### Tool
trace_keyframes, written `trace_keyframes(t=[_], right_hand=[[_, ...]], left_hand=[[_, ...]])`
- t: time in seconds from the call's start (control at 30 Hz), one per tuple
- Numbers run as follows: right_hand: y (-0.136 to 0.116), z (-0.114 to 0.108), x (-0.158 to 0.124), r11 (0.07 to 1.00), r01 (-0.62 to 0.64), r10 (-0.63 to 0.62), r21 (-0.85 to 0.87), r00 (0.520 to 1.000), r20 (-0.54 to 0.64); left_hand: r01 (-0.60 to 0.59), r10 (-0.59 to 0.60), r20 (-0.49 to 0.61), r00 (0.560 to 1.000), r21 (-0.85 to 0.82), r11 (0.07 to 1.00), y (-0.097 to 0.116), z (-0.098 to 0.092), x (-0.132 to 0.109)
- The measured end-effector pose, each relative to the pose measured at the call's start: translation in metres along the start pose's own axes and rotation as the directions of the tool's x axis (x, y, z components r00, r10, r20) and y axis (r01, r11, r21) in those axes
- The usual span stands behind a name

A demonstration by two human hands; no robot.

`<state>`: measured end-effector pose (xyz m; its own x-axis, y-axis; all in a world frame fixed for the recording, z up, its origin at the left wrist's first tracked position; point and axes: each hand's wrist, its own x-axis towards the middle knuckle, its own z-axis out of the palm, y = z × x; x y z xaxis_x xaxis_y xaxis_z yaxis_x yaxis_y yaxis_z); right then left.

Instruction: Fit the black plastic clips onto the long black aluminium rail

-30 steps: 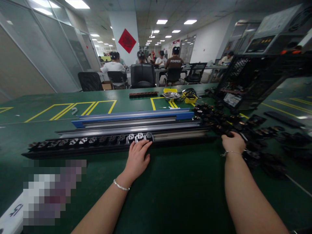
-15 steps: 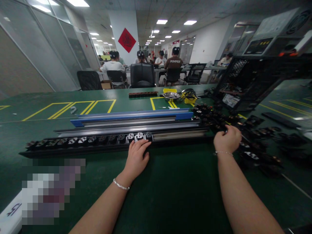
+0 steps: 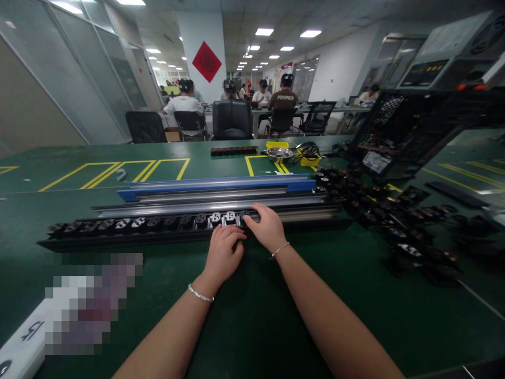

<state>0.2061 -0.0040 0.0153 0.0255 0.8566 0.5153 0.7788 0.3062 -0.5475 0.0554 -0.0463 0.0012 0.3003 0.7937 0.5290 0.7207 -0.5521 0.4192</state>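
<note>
A long black rail [image 3: 118,243] lies across the green table, with a row of black socket modules [image 3: 169,222] seated in its left and middle part. My left hand [image 3: 224,250] rests its fingertips on the rail's front edge, below the bright-faced modules; its fingers are slightly bent and the thumb stands apart. My right hand [image 3: 268,226] is at the right end of the row, thumb and fingers closed around a dark socket module [image 3: 245,215], which the hand partly hides. To the right of it, the rail's metal inside [image 3: 307,216] shows.
Behind the rail lie another metal-lined rail [image 3: 177,208] and a blue rail [image 3: 221,180]. A heap of loose black modules [image 3: 394,216] spreads at the right. Farther back are a metal bowl [image 3: 280,153], a dark strip [image 3: 233,151] and a black machine frame [image 3: 394,131].
My right hand has moved left from the heap of modules to the end of the row in the rail. The left hand stays on the rail's front edge.
</note>
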Motion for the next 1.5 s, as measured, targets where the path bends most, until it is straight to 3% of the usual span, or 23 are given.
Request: trace_keyframes(t=[0.17, 0.5, 0.67, 0.9, 1.5], right_hand=[[-0.015, 0.012, -0.003, 0.993, -0.041, 0.039, -0.114, 0.999, -0.014], [-0.012, 0.018, -0.006, 0.983, -0.031, 0.02, -0.179, 0.998, -0.065], [-0.013, 0.016, -0.006, 0.982, -0.035, 0.025, -0.185, 0.998, -0.059], [-0.005, 0.016, -0.009, 0.98, -0.036, 0.009, -0.194, 0.99, -0.14], [-0.009, 0.014, -0.01, 0.973, -0.105, 0.078, -0.204, 0.987, -0.137]], left_hand=[[0.009, -0.009, -0.011, 1.0, -0.018, 1.0, -0.002, 0.002, 0.001], [0.023, -0.023, -0.015, 1.0, -0.033, 0.999, -0.001, 0.001, 0.003], [0.029, -0.03, -0.015, 0.999, -0.035, 0.999, -0.001, 0.001, 0.003], [0.04, -0.041, -0.012, 0.999, -0.051, 0.998, -0.001, 0.0, 0.003], [0.037, -0.037, -0.003, 0.999, -0.023, 0.999, -0.001, 0.0, 0.004]])
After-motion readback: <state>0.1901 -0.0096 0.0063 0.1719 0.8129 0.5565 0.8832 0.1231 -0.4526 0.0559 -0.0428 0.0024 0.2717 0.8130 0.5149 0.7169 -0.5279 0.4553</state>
